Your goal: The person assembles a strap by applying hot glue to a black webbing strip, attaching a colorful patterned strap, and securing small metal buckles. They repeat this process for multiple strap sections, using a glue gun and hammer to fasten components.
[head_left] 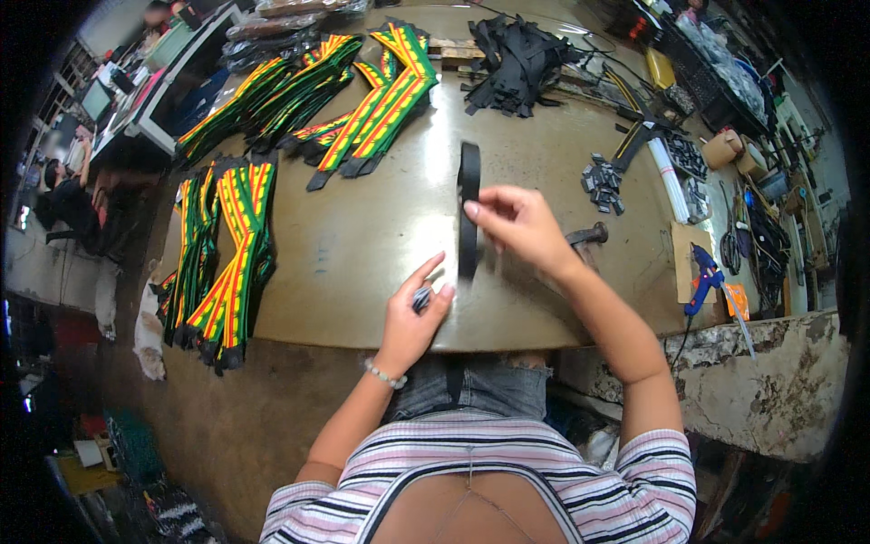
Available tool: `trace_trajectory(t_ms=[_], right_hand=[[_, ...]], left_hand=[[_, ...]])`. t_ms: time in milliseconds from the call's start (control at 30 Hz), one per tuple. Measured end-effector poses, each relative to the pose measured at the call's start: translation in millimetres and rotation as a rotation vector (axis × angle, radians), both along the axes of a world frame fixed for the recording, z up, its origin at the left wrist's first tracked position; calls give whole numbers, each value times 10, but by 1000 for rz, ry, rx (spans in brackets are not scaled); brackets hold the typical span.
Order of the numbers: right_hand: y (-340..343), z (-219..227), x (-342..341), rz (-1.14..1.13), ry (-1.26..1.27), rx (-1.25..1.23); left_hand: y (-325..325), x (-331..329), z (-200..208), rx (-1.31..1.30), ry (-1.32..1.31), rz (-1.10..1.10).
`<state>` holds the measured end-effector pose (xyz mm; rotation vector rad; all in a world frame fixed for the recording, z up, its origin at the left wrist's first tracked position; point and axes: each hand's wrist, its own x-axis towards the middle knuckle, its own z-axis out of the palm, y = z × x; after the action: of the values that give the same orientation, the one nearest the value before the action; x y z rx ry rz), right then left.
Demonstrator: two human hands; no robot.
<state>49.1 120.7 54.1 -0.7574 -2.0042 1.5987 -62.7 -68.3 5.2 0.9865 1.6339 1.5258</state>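
My right hand (518,225) pinches a black strap (468,213) between thumb and fingers. The strap is folded into a long narrow loop and stands upright above the table. Close to its lower end is my left hand (415,317), curled around a small dark, shiny piece (421,299) whose kind is too small to make out. The left thumb and index finger point toward the strap, apart from it. Just right of my right wrist lies a hammer (589,235), its handle partly behind my forearm.
Green, yellow and red patterned straps (381,109) lie in bundles at the left and back. A pile of black straps (517,63) sits at the far middle. Small dark buckles (603,183), white sticks (668,179) and a blue glue gun (702,279) are at the right.
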Motion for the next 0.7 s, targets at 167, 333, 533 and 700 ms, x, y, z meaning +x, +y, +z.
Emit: trace_trajectory(t_ms=[167,333,533,700], right_hand=[[-316,-157,111,3,148,-397],[109,-166,195,147,84,-730],[779,-124,-69,163,15,-517],[1297,-368,-341,-30,72,-100]], left_hand=[[1,101,-37,-9,-79,-76],[-239,226,13,-109,89,-177],[-247,267,71,2,410,-223],[-192,223,68,-108,576,-357]])
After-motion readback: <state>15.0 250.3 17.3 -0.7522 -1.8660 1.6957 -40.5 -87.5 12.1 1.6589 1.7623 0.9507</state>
